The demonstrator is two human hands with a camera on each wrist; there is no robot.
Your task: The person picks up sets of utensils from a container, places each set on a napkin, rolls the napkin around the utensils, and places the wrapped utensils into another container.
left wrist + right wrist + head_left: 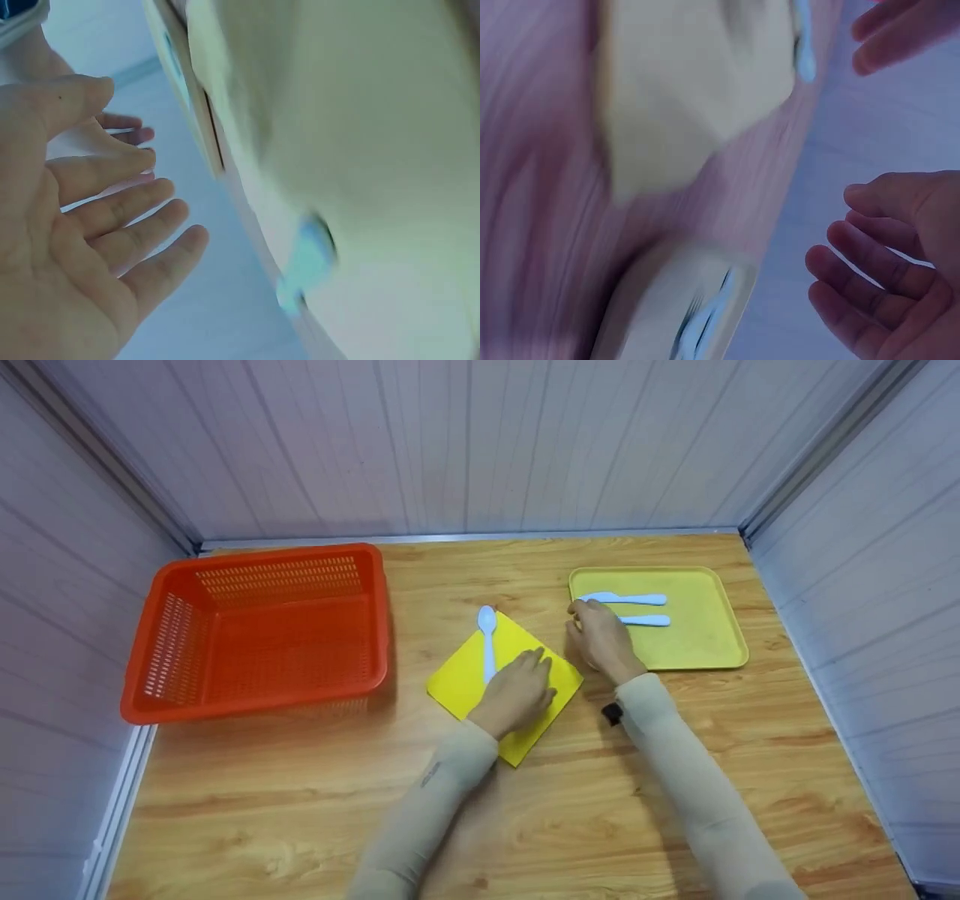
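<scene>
A yellow square napkin (pixel 457 682) lies turned cornerwise on the table. On its upper left side rests a pale blue spoon (pixel 487 634), its bowl past the napkin's edge and its handle end hidden behind my left hand (pixel 521 694). That hand hovers over the napkin with fingers extended and holds nothing, as the left wrist view shows. My right hand (pixel 604 637) hangs over the left side of the yellow tray (pixel 705 630), fingers loosely bent around no object. Beside it in the tray lie a knife (pixel 637 599) and a fork (pixel 646 620), whose tines show in the right wrist view.
An orange-red perforated basket (pixel 292 637) stands at the left of the wooden table (pixel 300 810). Pale panel walls (pixel 465 450) enclose the table at the back and both sides. A small black object (pixel 613 713) sits at the right cuff.
</scene>
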